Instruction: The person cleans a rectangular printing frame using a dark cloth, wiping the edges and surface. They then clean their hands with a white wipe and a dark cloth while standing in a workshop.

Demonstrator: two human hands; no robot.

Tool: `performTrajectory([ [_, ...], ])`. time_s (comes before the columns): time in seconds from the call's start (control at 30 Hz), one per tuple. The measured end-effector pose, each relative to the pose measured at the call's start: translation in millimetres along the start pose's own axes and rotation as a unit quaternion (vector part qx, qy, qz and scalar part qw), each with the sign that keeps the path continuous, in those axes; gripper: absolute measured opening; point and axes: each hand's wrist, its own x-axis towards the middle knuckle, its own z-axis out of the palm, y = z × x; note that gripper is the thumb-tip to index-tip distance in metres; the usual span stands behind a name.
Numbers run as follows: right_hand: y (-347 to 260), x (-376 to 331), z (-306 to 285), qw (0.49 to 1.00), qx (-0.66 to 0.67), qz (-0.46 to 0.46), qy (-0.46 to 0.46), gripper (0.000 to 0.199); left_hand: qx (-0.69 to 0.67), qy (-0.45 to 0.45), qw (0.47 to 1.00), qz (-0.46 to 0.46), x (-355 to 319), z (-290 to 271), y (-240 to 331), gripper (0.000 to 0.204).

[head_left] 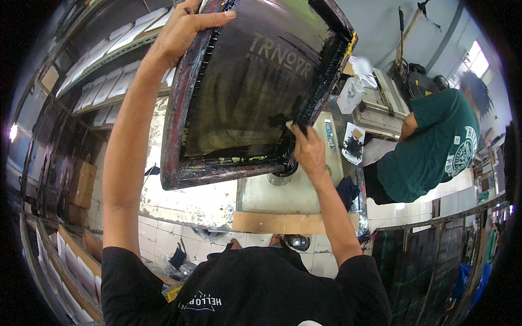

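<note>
A screen-printing frame (172, 130) with dark mesh and ink-crusted edges is held up, tilted, above the table. My left hand (187, 30) is closed round its upper left side, thumb lying over the edge. At the lower right inner corner, my right hand (311, 155) is closed and touches the mesh beside smears of black ink. A small pale tip shows at its fingers; I cannot tell what it is. Pale lettering shows on the upper mesh. Below the frame's bottom edge stands a round container (280, 178), partly hidden by the frame.
A glass-topped table (255, 198) lies beneath, with a wooden strip (293, 223) along its near edge. An ink-smeared white sheet (353, 144) and dark cloth (348, 192) lie at right. A person in a green shirt (435, 141) works there. Racks (109, 84) stand left.
</note>
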Motion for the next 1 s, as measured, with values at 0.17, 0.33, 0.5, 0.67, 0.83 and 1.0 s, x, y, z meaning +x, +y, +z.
performTrajectory([
  [0.17, -12, 35, 2, 0.999, -0.027, -0.017, 0.031, 0.051, -0.020, -0.013, 1.000, 0.011, 2, 3, -1, 0.043],
  [0.33, -20, -13, 17, 0.999, 0.006, -0.035, -0.025, 0.050, 0.025, 0.012, 1.000, -0.011, -2, 4, 6, 0.044],
  [0.5, -21, 25, -5, 0.998, 0.005, -0.028, 0.057, 0.044, 0.020, 0.011, 1.000, 0.016, -2, 2, 3, 0.044],
  [0.67, -24, 35, 2, 0.998, -0.004, -0.023, 0.056, 0.040, -0.057, -0.041, 0.997, 0.025, 5, 1, -2, 0.034],
  [0.83, -51, 3, -5, 0.996, 0.039, -0.062, 0.049, 0.040, -0.047, -0.042, 0.998, 0.010, 5, -6, -6, 0.028],
  [1.0, -112, 27, -18, 0.967, 0.139, -0.198, 0.084, 0.032, -0.092, -0.052, 0.994, 0.027, 5, 1, -6, 0.025],
])
